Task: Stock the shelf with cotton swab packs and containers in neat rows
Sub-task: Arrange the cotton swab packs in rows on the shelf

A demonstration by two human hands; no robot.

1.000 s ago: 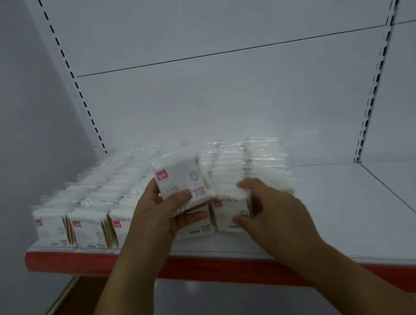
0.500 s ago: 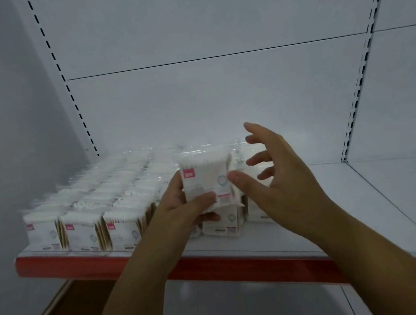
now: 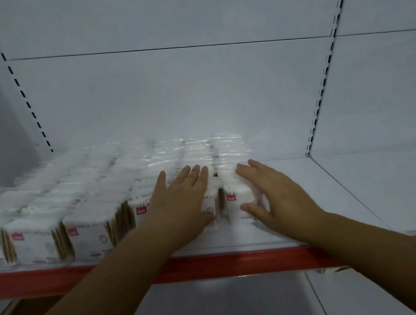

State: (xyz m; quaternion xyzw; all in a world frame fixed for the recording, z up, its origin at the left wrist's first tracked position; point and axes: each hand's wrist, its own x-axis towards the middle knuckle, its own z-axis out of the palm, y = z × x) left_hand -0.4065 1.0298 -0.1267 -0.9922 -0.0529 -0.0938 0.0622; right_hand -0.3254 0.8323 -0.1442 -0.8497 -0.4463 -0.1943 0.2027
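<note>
Landmark: the red lip [image 3: 225,265] along the front of the shelf [image 3: 345,195].

Just behind the lip, from its left end to about its middle, we see cotton swab packs [image 3: 85,209] standing upright in close rows that run back toward the white back panel [image 3: 196,95]. Each front face carries a small pink tag, and the print is too blurred to read.

The 2 forearms cross over the lip.

Left hand [image 3: 181,203]: flat, fingers straight, palm down on the row 2nd from the right. The thumb touches the front pack's face. It grips nothing.

Right hand [image 3: 276,194]: spread wide, fingers straight over the rightmost row [image 3: 229,152], thumb against that row's front pack [image 3: 236,200]. We see no pinch.
</note>
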